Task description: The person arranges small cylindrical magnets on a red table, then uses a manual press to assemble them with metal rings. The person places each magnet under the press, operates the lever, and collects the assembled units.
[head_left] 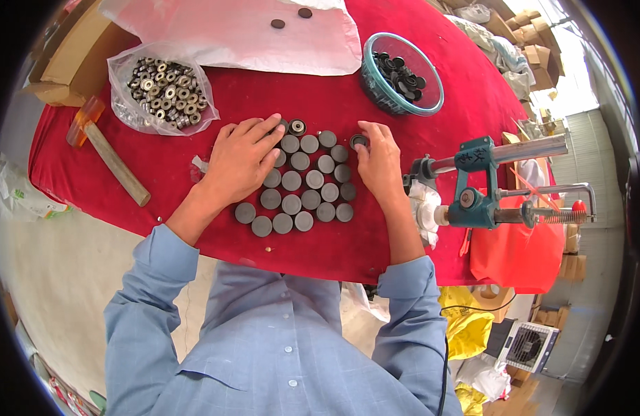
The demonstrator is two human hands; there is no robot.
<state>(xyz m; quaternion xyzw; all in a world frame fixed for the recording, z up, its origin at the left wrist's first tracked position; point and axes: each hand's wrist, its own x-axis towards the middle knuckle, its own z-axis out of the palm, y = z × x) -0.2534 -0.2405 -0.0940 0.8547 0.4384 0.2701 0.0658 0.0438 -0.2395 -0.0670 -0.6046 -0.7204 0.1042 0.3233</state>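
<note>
Several dark grey round caps [291, 181] lie close together in uneven rows on the red tablecloth, most with their flat faces up. At the far end of the group, one cap shows a metal bearing [297, 127] in its middle. My left hand [245, 158] rests along the left side of the group, fingers stretched out, the fingertips at a cap partly hidden under them. On the right side my right hand [380, 161] pinches a black round cap [358, 141] between thumb and fingers, at the table's surface.
A clear bag of metal bearings [169, 93], a hammer [115, 163] and a cardboard box [81, 66] are at the left. A teal basket of black caps [403, 80] stands far right. A green hand press [472, 182] stands at the right edge, beside a red bag [517, 256].
</note>
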